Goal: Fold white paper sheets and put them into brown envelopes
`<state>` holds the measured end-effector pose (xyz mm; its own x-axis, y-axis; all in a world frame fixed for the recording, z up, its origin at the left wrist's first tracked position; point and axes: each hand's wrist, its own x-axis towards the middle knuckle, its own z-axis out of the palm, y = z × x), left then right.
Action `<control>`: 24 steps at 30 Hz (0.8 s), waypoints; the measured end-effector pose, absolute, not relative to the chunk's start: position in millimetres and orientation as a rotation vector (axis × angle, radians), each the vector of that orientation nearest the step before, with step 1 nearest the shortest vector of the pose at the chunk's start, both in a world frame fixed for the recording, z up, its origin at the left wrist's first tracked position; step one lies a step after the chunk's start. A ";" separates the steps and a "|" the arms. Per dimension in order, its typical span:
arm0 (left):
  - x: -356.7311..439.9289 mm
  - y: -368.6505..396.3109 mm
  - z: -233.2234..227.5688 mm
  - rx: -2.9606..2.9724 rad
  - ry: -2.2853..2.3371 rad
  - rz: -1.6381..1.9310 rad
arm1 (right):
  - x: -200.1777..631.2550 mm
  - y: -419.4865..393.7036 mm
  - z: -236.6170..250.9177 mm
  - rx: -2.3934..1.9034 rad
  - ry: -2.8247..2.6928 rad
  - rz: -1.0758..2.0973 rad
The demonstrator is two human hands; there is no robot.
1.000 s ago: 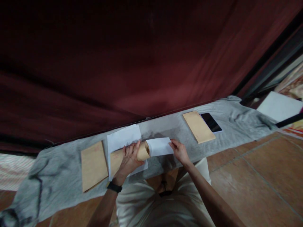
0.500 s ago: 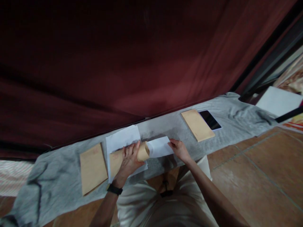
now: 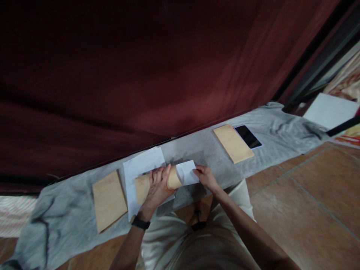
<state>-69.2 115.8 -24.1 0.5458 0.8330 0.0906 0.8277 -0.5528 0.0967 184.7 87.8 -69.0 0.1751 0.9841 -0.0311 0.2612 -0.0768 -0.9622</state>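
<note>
My left hand [image 3: 159, 186] grips a brown paper envelope [image 3: 143, 186], its mouth bulging open toward the right. A folded white sheet of paper [image 3: 186, 170] lies partly inside that mouth. The sheet's outer end is pinched between the fingers of my right hand [image 3: 206, 176]. Beneath the envelope and my left hand rests a stack of white paper sheets [image 3: 142, 164]. How far the sheet reaches inside the envelope is hidden.
More brown envelopes [image 3: 109, 200] lie to the left on the grey cloth [image 3: 70, 210]. To the right, another brown envelope [image 3: 234, 144] sits beside a dark-screened phone [image 3: 248, 136]. A dark red curtain [image 3: 157, 82] hangs behind; the floor is tiled [image 3: 306, 202].
My right hand has moved left with the white sheet, and less of the sheet shows outside the envelope. The envelope and my left hand have shifted slightly right over the stack.
</note>
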 end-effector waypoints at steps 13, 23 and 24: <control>-45.5 109.9 -26.4 2.762 1.377 0.202 | 155.1 84.7 -79.3 -1.526 -1.297 0.923; -32.1 108.0 -26.4 2.819 1.321 0.290 | 141.5 88.7 -75.0 -1.793 -1.443 0.895; -31.2 108.3 -26.4 2.818 1.323 0.293 | 141.5 88.9 -73.1 -1.812 -1.444 0.901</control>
<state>-31.2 108.3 -26.4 0.6245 0.7639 0.1625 0.7612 -0.6419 0.0924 141.5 88.9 -73.1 0.1595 0.9799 -0.1197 0.5381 -0.1880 -0.8216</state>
